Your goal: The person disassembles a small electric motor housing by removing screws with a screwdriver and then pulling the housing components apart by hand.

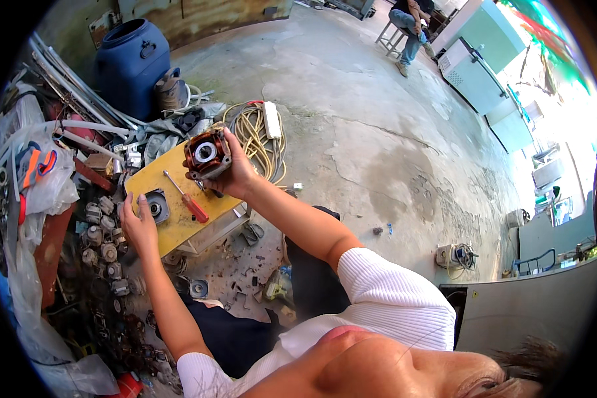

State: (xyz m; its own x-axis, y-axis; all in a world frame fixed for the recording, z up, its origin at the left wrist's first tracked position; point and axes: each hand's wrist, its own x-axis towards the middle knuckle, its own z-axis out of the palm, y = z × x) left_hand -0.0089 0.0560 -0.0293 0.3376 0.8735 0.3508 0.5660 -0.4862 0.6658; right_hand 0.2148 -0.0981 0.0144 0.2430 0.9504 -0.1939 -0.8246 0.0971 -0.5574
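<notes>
My right hand [237, 166] grips a motor stator [207, 154] with copper windings and a pale ring in its centre, raised above a yellow board [179, 233]. On that board lies a square grey motor end cover [156, 207] with a round hub. Beside its left edge is my left hand [139, 224], fingers stretched and thumb apart; whether it touches the cover is hard to tell. A screwdriver [194, 207] with a red handle rests on the board between both hands.
Several small motors [109, 252] pile up left of the board. A coiled cable [255, 142] with a white power strip [271, 121] lies beyond it. A blue barrel [132, 69] stands at far left. Another person [410, 26] sits on a stool far off. Small scraps litter the floor.
</notes>
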